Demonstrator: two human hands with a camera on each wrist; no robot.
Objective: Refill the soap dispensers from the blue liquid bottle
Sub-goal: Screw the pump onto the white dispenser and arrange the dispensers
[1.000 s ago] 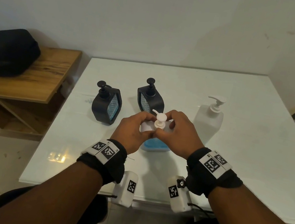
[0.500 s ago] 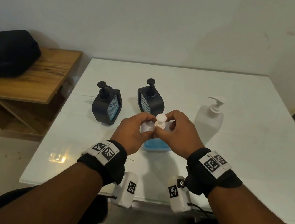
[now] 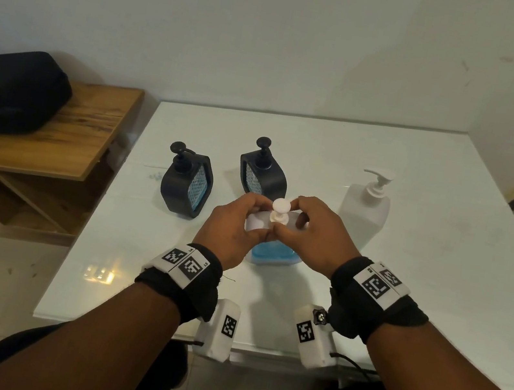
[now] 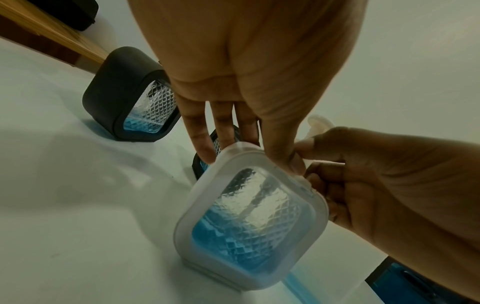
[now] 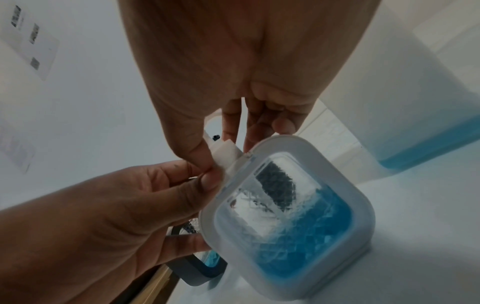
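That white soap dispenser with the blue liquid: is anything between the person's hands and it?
No. Both hands are already on the white dispenser: the left hand steadies its top while the right hand pinches the pump collar. Nothing visible lies between.

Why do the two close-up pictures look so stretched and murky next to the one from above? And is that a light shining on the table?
Head view: evenly lit; a small bright glare patch sits on the white table near its front left corner. Left wrist view: very wide lens bulges the left hand and the white dispenser; dim, greenish. Right wrist view: same stretching; the right hand looms large, and the background is soft.
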